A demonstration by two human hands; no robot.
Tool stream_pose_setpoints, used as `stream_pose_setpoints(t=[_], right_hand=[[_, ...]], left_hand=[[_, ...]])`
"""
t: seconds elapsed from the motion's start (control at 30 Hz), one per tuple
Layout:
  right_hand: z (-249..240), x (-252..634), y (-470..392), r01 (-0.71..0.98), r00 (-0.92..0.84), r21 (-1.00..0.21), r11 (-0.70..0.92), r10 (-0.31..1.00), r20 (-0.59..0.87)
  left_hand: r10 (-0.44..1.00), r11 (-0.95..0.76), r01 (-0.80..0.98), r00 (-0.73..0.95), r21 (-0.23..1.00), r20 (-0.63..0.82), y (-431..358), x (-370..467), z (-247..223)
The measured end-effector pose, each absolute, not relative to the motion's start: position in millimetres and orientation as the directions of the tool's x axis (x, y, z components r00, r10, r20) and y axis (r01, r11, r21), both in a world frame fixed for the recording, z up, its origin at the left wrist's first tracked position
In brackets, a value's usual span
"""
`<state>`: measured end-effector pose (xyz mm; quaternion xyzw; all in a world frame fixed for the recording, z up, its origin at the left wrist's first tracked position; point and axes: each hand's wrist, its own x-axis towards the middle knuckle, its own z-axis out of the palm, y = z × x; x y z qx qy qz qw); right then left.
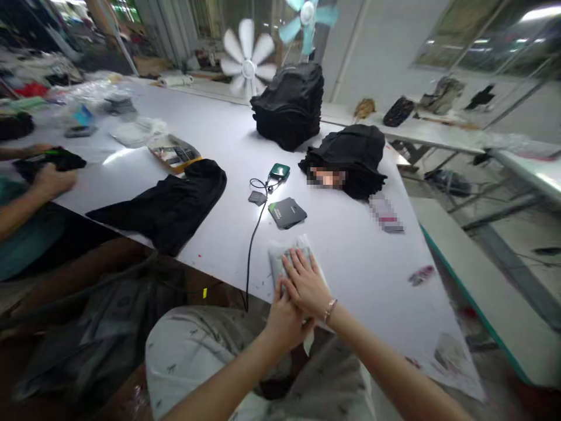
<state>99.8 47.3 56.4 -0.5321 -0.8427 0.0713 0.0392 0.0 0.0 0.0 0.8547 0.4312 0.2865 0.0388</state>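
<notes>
A flat, pale plastic bag (276, 252) lies at the table's front edge. Across its top rests my right hand (308, 285), fingers stretched out flat and a bracelet at the wrist. My left hand (284, 318) is closed round the bag's near end, its thumb on top beside the right hand. What is inside the bag is mostly hidden by my hands. Just beyond it lies a small stack of dark printed cards (287, 213), with smaller dark tags (257, 198) to their left.
A green-topped device (279, 171) has a black cable (250, 251) running off the front edge. Black garments (175, 202) lie left; folded black piles (287, 105) stand behind. An open box (174, 153) sits farther left. A co-worker's hand (55, 180) holds black fabric.
</notes>
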Motion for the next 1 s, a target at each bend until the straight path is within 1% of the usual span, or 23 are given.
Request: stream_pose_setpoints(t=[0.17, 0.3, 0.37, 0.47, 0.53, 0.57, 0.6, 0.67, 0.7, 0.77, 0.87, 0.93, 1.0], right_hand=[[52, 102, 71, 0.878, -0.456, -0.203, 0.434, 0.887, -0.075], [52, 103, 89, 0.877, -0.449, -0.234, 0.42, 0.889, -0.085], [53, 105, 93, 0.878, -0.435, -0.254, 0.406, 0.898, -0.07], [54, 109, 88, 0.858, -0.442, -0.32, 0.402, 0.895, -0.059], [54, 112, 78, 0.819, -0.481, -0.382, 0.429, 0.876, -0.047], [55, 114, 73, 0.794, -0.504, -0.412, 0.448, 0.863, -0.034], [56, 115, 67, 0.766, -0.526, -0.442, 0.466, 0.85, -0.016], [58, 117, 60, 0.72, -0.538, -0.508, 0.473, 0.843, 0.023], [60, 119, 60, 0.714, -0.506, -0.54, 0.445, 0.861, 0.039], [63, 122, 69, 0.739, -0.373, -0.585, 0.334, 0.926, 0.058], [64, 127, 100, 0.807, -0.142, -0.574, 0.142, 0.989, 0.045], [61, 126, 125, 0.84, -0.071, -0.539, 0.058, 0.997, -0.004], [55, 122, 143, 0.865, -0.052, -0.502, 0.011, 0.996, -0.068]], left_hand=[[0.807, -0.556, 0.774, 0.417, 0.303, 0.417, 10, 6, -2], [0.843, -0.519, 0.776, 0.394, 0.358, 0.367, 23, 12, 5], [0.845, -0.525, 0.743, 0.396, 0.415, 0.359, 26, 10, 16], [0.853, -0.521, 0.617, 0.398, 0.589, 0.338, 31, -6, 40], [0.872, -0.484, 0.531, 0.351, 0.695, 0.34, 40, -25, 53], [0.889, -0.457, 0.527, 0.298, 0.717, 0.347, 47, -35, 57], [0.901, -0.433, 0.558, 0.232, 0.708, 0.367, 55, -45, 58], [0.919, -0.364, 0.677, 0.151, 0.64, 0.363, 73, -62, 56], [0.933, -0.324, 0.73, 0.141, 0.602, 0.33, 82, -67, 52], [0.958, -0.266, 0.808, 0.159, 0.526, 0.24, 94, -74, 45], [0.978, -0.202, 0.867, 0.157, 0.456, 0.134, 99, -74, 41], [0.99, -0.143, 0.891, 0.121, 0.43, 0.078, 96, -75, 44], [0.995, -0.097, 0.908, 0.094, 0.407, 0.026, 93, -77, 48]])
